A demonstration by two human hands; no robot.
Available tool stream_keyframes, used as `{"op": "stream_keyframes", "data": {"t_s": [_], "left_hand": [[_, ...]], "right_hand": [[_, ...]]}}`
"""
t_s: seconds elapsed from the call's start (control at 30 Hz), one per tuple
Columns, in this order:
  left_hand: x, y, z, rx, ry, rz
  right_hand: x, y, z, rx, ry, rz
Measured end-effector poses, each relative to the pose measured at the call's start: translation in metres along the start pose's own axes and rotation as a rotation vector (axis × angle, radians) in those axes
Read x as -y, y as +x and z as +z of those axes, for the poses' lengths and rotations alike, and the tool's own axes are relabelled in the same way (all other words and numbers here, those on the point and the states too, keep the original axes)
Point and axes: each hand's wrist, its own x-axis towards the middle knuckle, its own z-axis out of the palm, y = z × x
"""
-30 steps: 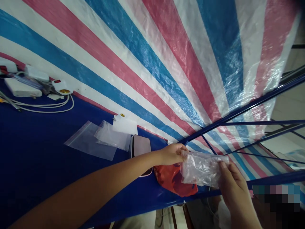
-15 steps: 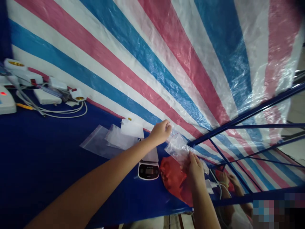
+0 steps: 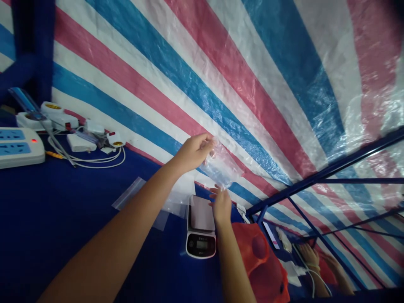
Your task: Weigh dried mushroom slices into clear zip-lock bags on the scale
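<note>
1. Left hand [image 3: 192, 152] – closed, pinching the top edge of the clear plastic bag [image 3: 222, 166].
2. Right hand [image 3: 221, 207] – fingertips at the bag's lower edge; grip cannot be determined.
3. The bag hangs above the digital scale [image 3: 201, 229].

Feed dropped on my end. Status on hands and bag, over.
Left hand pinches clear bag at its top, held up. Right hand at its lower edge, grip unclear. Scale beneath; red bag beside it.

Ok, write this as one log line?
left hand: holds clear bag up | right hand: at bag bottom | below: scale
</note>
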Motion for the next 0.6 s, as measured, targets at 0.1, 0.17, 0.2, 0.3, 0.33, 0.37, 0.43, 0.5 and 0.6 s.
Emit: {"op": "stream_keyframes", "data": {"t_s": [0.1,0.17,0.2,0.3,0.33,0.37,0.43,0.5,0.6], "left_hand": [[0.005,-0.003,0.017,0.096,0.017,-0.033],[0.009,-0.007,0.031,0.134,0.059,-0.031],[0.01,-0.009,0.039,0.141,0.085,-0.024],[0.012,-0.015,0.06,0.136,0.156,0.013],[0.012,-0.017,0.065,0.136,0.176,0.024],[0.012,-0.019,0.069,0.14,0.195,0.034],[0.012,-0.021,0.076,0.156,0.233,0.055],[0.013,-0.023,0.08,0.178,0.261,0.082],[0.013,-0.025,0.085,0.192,0.285,0.122]], "right_hand": [[0.026,-0.006,-0.025,0.032,0.339,0.109],[0.04,-0.012,-0.032,0.021,0.425,0.126],[0.045,-0.014,-0.032,-0.031,0.393,0.114],[0.046,-0.016,-0.026,-0.261,0.264,0.072],[0.043,-0.015,-0.026,-0.32,0.251,0.065],[0.039,-0.014,-0.027,-0.356,0.248,0.06],[0.028,-0.013,-0.035,-0.387,0.231,0.045],[0.017,-0.014,-0.048,-0.382,0.174,0.005],[0.007,-0.018,-0.064,-0.361,0.121,-0.029]]}}
